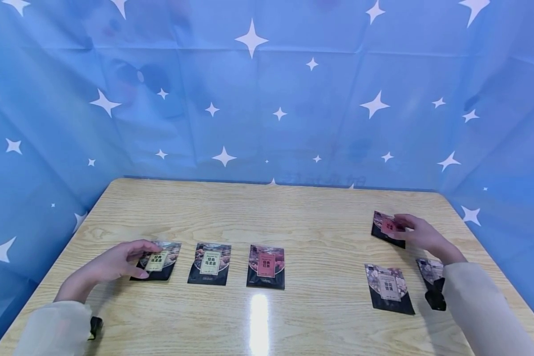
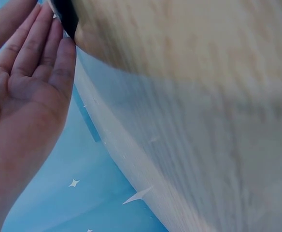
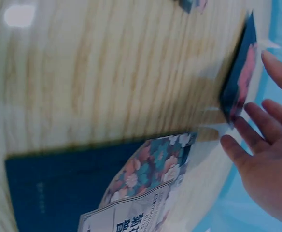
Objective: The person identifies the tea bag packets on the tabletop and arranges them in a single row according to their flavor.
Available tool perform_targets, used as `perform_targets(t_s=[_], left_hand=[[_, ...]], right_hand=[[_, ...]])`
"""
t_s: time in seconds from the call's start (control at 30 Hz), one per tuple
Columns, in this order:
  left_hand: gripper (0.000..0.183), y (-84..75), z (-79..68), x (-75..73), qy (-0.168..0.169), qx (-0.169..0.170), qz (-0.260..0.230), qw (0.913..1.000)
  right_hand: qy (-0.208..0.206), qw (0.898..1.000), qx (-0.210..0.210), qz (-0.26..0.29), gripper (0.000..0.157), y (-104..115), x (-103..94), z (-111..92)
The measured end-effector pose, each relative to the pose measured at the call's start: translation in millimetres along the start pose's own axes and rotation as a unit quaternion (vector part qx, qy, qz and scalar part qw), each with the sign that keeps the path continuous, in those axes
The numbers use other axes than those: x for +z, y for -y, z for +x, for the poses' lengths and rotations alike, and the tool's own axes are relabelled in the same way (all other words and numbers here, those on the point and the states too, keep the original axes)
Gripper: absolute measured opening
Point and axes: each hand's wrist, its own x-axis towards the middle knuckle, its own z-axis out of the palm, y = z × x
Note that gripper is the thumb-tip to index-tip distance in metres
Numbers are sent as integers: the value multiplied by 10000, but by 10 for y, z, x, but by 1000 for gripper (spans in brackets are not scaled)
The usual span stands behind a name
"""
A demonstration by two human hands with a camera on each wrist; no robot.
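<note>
the relation any move looks to turn on is at the right hand (image 1: pixel 418 232): a tilted red-labelled tea sachet (image 1: pixel 381 227) lies right at its fingertips, on the left of that hand, to the right of and farther off than the central red-label black tea sachet (image 1: pixel 265 267). its long axis seems to run away from the person, turned a little askew, while the central one sits nearly square. the right hand is far nearer to it than the left hand (image 1: pixel 115 264); its fingers are loosely spread, and i cannot tell whether they press on the sachet.

far left of the central sachet, the left hand reaches over the outer green-labelled oolong sachet (image 1: pixel 165 259), fingers extended and touching or just above it; a firm hold cannot be made out. the inner green-labelled oolong sachet (image 1: pixel 209 264) lies just left of the central one, a pale-labelled sachet (image 1: pixel 389 290) well to its right.
</note>
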Motion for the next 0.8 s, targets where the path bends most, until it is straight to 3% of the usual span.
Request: perform_targets(t_s=[0.43, 0.8], left_hand=[[54, -11, -1, 0, 28, -39, 10, 10000], [54, -17, 3, 1, 43, -25, -1, 10000]], right_hand=[[-6, 9999, -63, -131, 71, 76, 96, 28], [163, 9989, -372, -232, 69, 448, 333, 110]])
